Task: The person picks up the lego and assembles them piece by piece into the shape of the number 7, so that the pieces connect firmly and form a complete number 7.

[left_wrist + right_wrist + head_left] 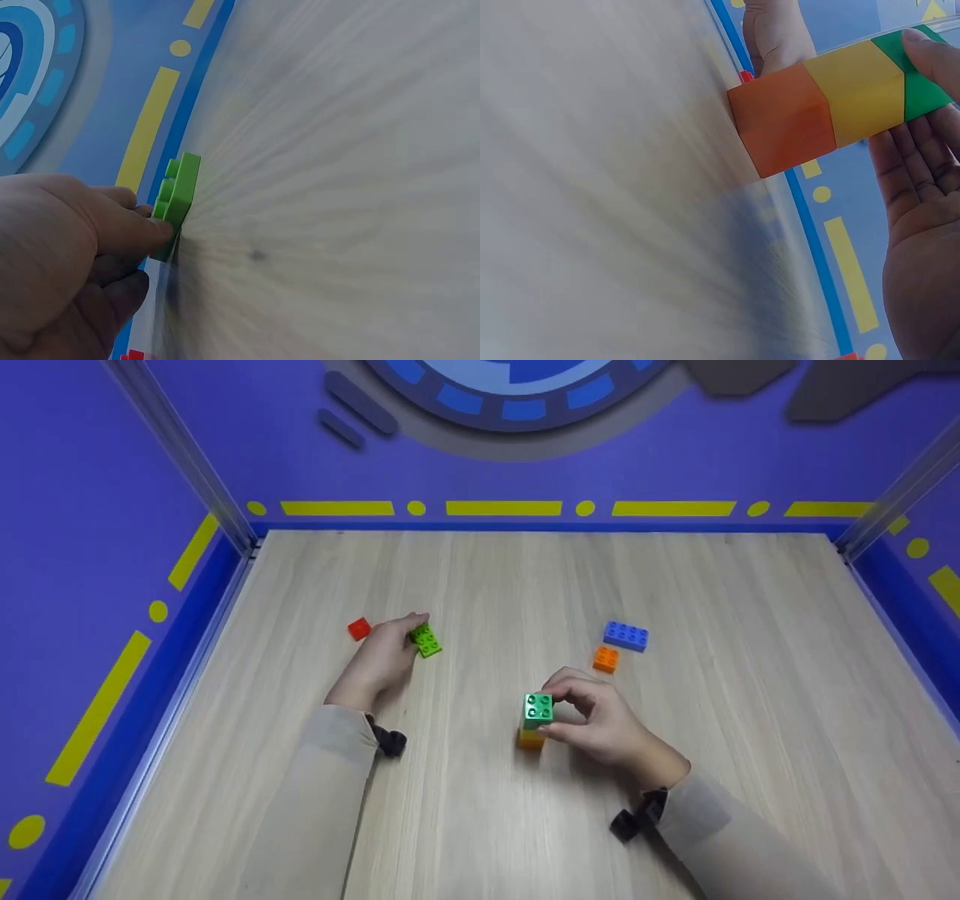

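My left hand (pixel 381 656) pinches a lime-green building brick (pixel 427 641) between thumb and fingers. In the left wrist view this brick (pixel 180 191) stands with its studs facing the fingers, close to the tabletop. A three-brick stack stands upright near the table's middle: an orange brick (pixel 784 120) at the bottom, a yellow brick (pixel 857 90) above it and a green brick (pixel 538 711) on top. Thumb and fingertips of my right hand (pixel 604 724) grip the green brick from the right side. A small red brick (pixel 359 628) lies just left of my left hand.
Right of centre lie a blue brick (pixel 626 636) and, just in front of it, a small orange brick (pixel 606 659). The wooden table (pixel 480 577) is bounded by a purple back wall (pixel 510 480) and side panels.
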{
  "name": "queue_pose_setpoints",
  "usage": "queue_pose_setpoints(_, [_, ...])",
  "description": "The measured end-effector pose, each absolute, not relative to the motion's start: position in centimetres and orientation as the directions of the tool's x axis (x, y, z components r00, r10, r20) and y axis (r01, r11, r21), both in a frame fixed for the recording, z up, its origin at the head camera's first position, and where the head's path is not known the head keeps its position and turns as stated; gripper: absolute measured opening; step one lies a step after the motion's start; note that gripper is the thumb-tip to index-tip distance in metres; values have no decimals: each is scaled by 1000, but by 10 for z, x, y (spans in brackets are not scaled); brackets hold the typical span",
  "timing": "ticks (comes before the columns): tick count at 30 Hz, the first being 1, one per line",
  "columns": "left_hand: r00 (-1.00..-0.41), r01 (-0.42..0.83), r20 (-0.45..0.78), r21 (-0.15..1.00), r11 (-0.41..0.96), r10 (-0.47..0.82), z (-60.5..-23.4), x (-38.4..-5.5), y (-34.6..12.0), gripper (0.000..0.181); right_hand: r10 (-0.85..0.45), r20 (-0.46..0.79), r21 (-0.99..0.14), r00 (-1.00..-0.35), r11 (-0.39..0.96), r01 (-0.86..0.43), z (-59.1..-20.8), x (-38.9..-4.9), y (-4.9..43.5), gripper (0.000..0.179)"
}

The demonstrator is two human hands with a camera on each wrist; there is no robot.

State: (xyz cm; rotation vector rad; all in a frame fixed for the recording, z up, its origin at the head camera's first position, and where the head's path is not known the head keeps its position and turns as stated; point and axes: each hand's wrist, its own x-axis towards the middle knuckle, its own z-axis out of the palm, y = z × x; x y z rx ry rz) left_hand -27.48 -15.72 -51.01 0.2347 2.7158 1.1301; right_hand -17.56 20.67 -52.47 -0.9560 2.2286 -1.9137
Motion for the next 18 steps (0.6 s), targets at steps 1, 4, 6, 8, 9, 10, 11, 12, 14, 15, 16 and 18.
queue_pose_setpoints(1, [-969,80,-112,701,708,220,-510,-275,-157,60,-477,345,-910,-808,43,-413,-525,-176,207,30])
queue_pose_setpoints(4, [-971,105,-92,665,740,220,-509,-275,-156,55,-475,343,-911,-810,44,-411,-524,-176,207,30])
queue_pose_setpoints(6, [-973,120,-75,646,754,219,-510,-275,-156,53,-475,342,-910,-811,46,-411,-524,-176,207,30])
queue_pose_setpoints(8, [-974,125,-66,645,754,218,-511,-274,-156,51,-475,342,-910,-811,48,-412,-524,-176,207,29])
queue_pose_setpoints(9, [-975,125,-62,648,751,216,-512,-274,-155,50,-477,343,-910,-809,45,-412,-524,-177,207,29])
queue_pose_setpoints(10, [-975,124,-59,653,747,213,-512,-273,-156,49,-478,344,-910,-808,43,-413,-524,-177,207,29])
queue_pose_setpoints(11, [-976,122,-56,663,739,211,-512,-272,-155,48,-479,345,-910,-807,40,-413,-524,-177,207,29])
queue_pose_setpoints(12, [-977,119,-53,673,730,208,-512,-271,-155,47,-481,346,-910,-806,38,-413,-524,-177,207,29])
queue_pose_setpoints(14, [-978,120,-41,693,710,205,-513,-269,-155,46,-483,349,-910,-803,31,-414,-524,-177,206,28])
queue_pose_setpoints(15, [-978,124,-33,701,702,205,-513,-268,-155,45,-485,351,-909,-801,28,-416,-524,-177,206,29])
queue_pose_setpoints(16, [-979,128,-22,709,694,203,-513,-267,-155,44,-486,352,-908,-800,29,-417,-524,-177,207,29])
queue_pose_setpoints(18, [-980,139,2,724,675,199,-513,-266,-154,42,-488,356,-907,-797,24,-421,-524,-177,207,29])
